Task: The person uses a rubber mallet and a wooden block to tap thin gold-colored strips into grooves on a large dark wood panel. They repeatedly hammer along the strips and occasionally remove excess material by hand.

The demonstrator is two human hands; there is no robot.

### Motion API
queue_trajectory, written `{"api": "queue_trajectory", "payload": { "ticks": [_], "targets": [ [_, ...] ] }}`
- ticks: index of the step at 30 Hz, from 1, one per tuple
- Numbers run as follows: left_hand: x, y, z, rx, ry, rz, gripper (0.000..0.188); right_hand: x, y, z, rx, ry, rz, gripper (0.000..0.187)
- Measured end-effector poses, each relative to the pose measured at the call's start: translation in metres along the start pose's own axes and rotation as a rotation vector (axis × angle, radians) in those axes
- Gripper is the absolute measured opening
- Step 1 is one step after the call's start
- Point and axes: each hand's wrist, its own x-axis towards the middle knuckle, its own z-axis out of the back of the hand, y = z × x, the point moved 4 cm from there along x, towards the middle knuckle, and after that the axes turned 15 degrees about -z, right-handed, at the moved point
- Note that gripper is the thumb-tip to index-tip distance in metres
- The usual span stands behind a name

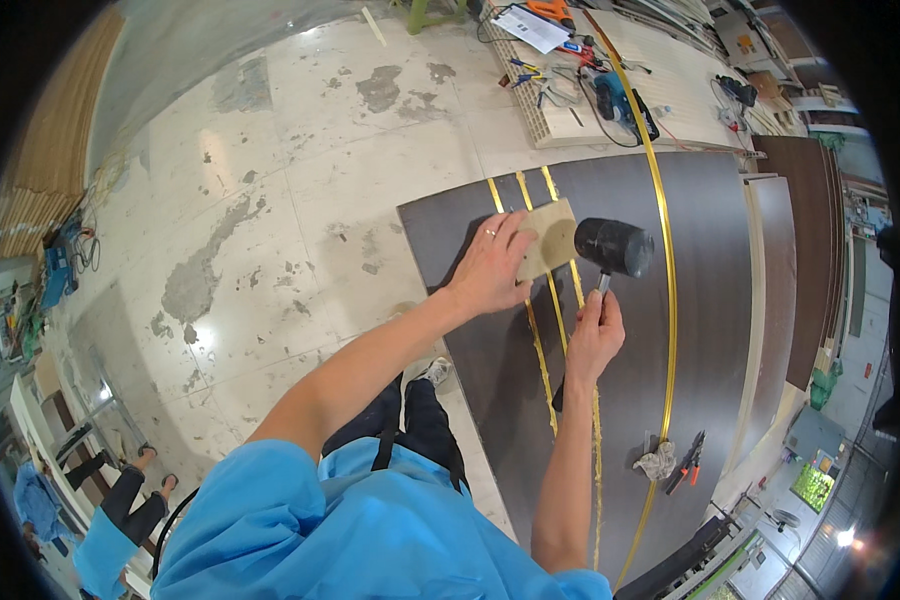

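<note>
A large dark panel point(625, 400) lies in front of me, crossed by several gold strips point(540, 345). My left hand point(490, 265) grips a flat beige block point(548, 238), thumb and fingers at its left side, and the block rests over the strips near the panel's far left part. In my right hand point(594, 335) is a black rubber mallet point(614, 248), held by its handle. The mallet's head hangs just right of the block; whether they touch I cannot tell. A long gold strip point(662, 250) runs across the panel to the right of both hands.
A crumpled rag point(656, 461) and orange-handled pliers point(686, 465) lie at the panel's near right. Beyond the far edge, a pale platform point(570, 125) carries a blue power tool point(620, 105), hand tools and a clipboard point(530, 28). Stacked boards point(805, 240) stand right. Another person point(110, 540) is at lower left.
</note>
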Motion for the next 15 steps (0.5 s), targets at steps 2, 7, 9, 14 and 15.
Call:
{"api": "queue_trajectory", "payload": {
  "ticks": [2, 7, 9, 14, 15],
  "targets": [
    [0.01, 0.007, 0.002, 0.025, -0.03, 0.009, 0.078, 0.006, 0.013, 0.0, -0.043, -0.039, 0.088, 0.024],
    [0.021, 0.021, 0.006, 0.063, 0.02, 0.045, 0.079, 0.021, 0.038, -0.016, -0.131, -0.094, 0.231, 0.029],
    [0.022, 0.021, 0.008, 0.067, 0.014, 0.053, 0.079, 0.029, 0.042, -0.027, -0.165, -0.103, 0.243, 0.029],
    [0.022, 0.021, 0.01, 0.053, -0.005, 0.089, 0.077, 0.047, 0.043, -0.044, -0.413, -0.046, 0.245, 0.029],
    [0.022, 0.021, 0.01, 0.047, -0.02, 0.092, 0.077, 0.048, 0.044, -0.042, -0.35, -0.075, 0.241, 0.029]
  ]
}}
